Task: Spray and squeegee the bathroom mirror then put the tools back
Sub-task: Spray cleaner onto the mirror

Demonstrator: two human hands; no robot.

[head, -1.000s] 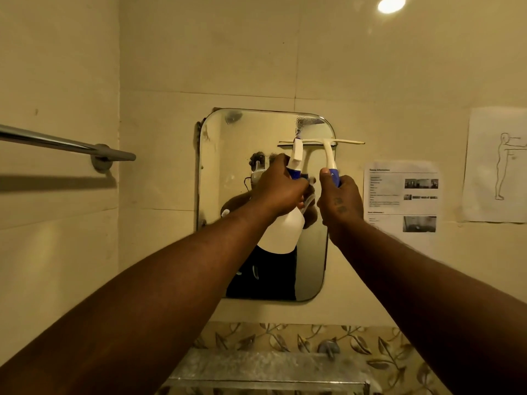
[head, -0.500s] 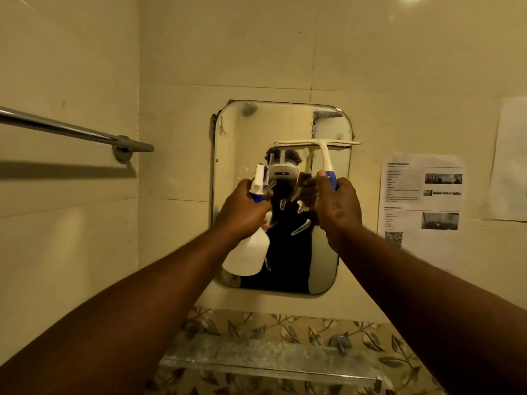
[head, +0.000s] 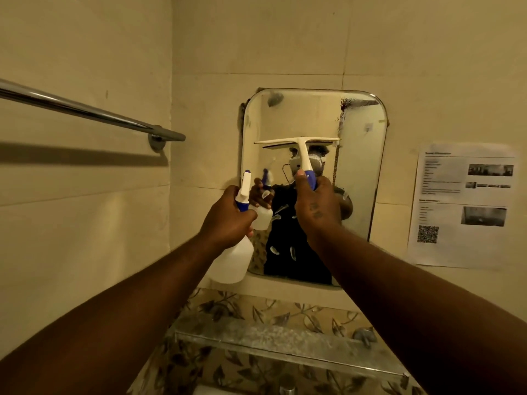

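A rounded wall mirror point(head: 362, 166) hangs straight ahead, with wet streaks in its upper right corner. My right hand point(head: 315, 208) grips the blue handle of a white squeegee point(head: 299, 142), whose blade lies level across the mirror's upper middle. My left hand point(head: 228, 220) holds a white spray bottle point(head: 233, 259) with a blue and white nozzle, at the mirror's lower left edge. The mirror reflects both hands and the person's dark shirt.
A chrome towel rail point(head: 85, 111) juts from the left wall. A glass shelf point(head: 285, 337) runs below the mirror over leaf-patterned tiles. A printed sheet point(head: 462, 203) is stuck on the wall to the right. A tap top point(head: 286, 387) shows at the bottom.
The squeegee has moved left from the mirror's right side to its middle. My left hand has carried the spray bottle left and down, off the glass.
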